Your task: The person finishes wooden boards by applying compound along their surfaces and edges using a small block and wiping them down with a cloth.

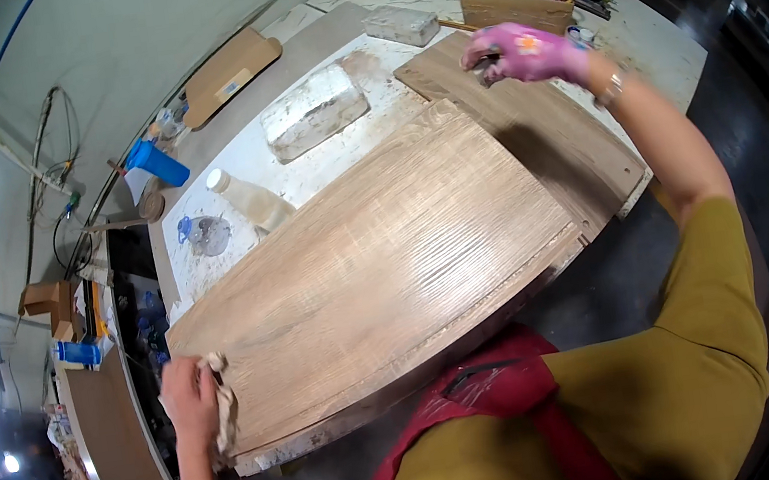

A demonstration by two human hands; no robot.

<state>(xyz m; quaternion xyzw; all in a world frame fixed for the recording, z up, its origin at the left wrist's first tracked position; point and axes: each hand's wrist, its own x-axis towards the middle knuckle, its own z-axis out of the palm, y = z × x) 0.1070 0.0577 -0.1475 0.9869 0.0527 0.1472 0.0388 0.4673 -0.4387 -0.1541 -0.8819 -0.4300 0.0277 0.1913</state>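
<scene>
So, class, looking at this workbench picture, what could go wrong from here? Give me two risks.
The left hand is bare and holds a pale cloth at the left end of the near board, so a rough edge might scratch the skin; only the right hand is gloved. The white-capped bottle is close to that board's far edge and could be knocked if the board shifts.

A pale wood-grain board (360,272) lies flat, a crumpled cream cloth (227,416) at its left end

Cloth (225,411) partly hidden by left hand (191,401)
</scene>
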